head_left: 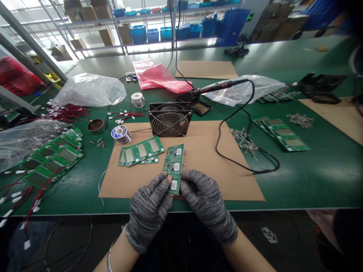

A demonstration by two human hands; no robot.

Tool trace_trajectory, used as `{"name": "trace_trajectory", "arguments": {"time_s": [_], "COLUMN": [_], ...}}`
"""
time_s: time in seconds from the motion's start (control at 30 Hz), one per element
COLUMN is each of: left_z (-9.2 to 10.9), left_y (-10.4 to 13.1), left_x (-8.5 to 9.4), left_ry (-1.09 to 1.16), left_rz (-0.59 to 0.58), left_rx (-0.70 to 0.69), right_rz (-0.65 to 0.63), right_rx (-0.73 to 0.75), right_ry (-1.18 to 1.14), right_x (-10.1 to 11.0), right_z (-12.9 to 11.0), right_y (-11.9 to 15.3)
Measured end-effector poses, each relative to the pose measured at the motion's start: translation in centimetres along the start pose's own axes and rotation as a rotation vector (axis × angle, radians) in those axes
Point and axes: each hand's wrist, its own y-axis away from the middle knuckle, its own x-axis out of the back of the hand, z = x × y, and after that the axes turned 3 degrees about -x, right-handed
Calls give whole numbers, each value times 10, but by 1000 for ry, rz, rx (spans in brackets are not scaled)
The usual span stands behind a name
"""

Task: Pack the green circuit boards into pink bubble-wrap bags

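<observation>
A green circuit board point(173, 166) with three white labels is held upright and tilted above the brown cardboard sheet point(227, 181). My left hand point(151, 207), in a grey knit glove, grips its lower left edge, fingertips on its face. At the lower right edge, my gloved right hand point(208, 202) has its fingers closed; what they pinch there is hidden. Small metal parts show behind the board's right edge. Just left of it lie stacked boards with grey displays point(141, 150). A black fan point(170, 120) stands behind.
Solder spools point(121, 135), a round tin point(96, 126) and wired boards point(53, 166) are at left. A soldering iron point(224, 86) rests in its stand, its black cable looping right. Beyond it lie metal parts point(245, 143) and more boards point(283, 134). Bubble wrap point(161, 77) lies behind.
</observation>
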Motion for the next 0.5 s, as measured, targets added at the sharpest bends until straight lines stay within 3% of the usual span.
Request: {"name": "trace_trajectory", "arguments": {"time_s": [0.1, 0.33, 0.5], "left_z": [1, 1, 0], "left_y": [-1, 0, 3], "left_x": [0, -1, -4], "left_ry": [-9, -35, -65], "left_rz": [4, -31, -30], "left_rx": [-9, -12, -27], "right_rz": [7, 192, 108], "right_rx": [33, -54, 26], "right_ry": [66, 310, 384], "right_x": [4, 19, 19], "right_z": [4, 25, 31], "right_y": [3, 2, -17]}}
